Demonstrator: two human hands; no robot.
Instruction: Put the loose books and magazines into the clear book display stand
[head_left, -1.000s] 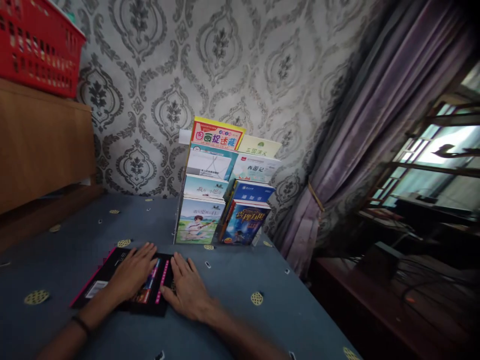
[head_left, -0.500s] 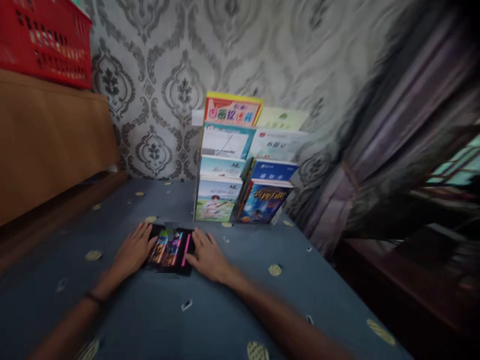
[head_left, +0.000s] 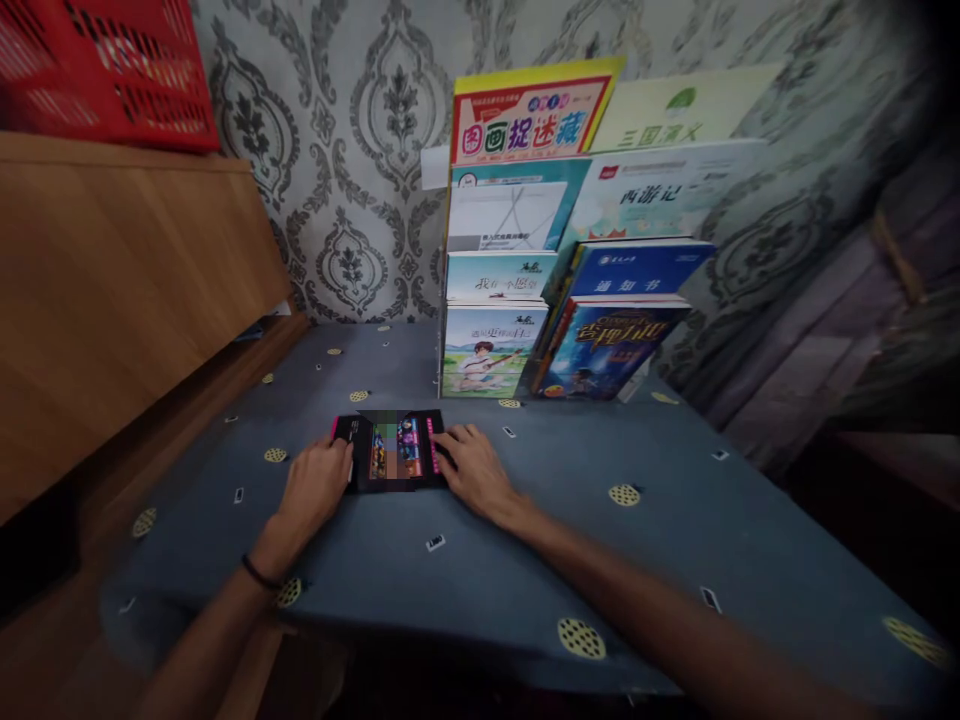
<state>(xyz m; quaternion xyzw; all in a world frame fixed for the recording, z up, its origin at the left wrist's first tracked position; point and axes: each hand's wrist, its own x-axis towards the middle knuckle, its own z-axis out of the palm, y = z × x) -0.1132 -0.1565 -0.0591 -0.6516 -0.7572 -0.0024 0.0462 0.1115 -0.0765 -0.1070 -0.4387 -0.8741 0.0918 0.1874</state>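
A black book with pink edges (head_left: 394, 450) lies flat on the blue-grey cloth of the table (head_left: 525, 520). My left hand (head_left: 319, 482) rests on its left edge, fingers curled at the cover. My right hand (head_left: 474, 468) lies flat with its fingertips on the book's right edge. Behind the book stands a tiered rack of books (head_left: 555, 250), covers facing me, against the patterned wall.
A wooden cabinet (head_left: 120, 290) runs along the left with a red plastic basket (head_left: 105, 70) on top. Purple-grey curtains (head_left: 862, 300) hang at the right. The table's near edge (head_left: 450, 660) drops off below my forearms.
The camera has pulled back and tilted, so the rack looms larger. Both hands have slid from on top of the book to its left and right edges.
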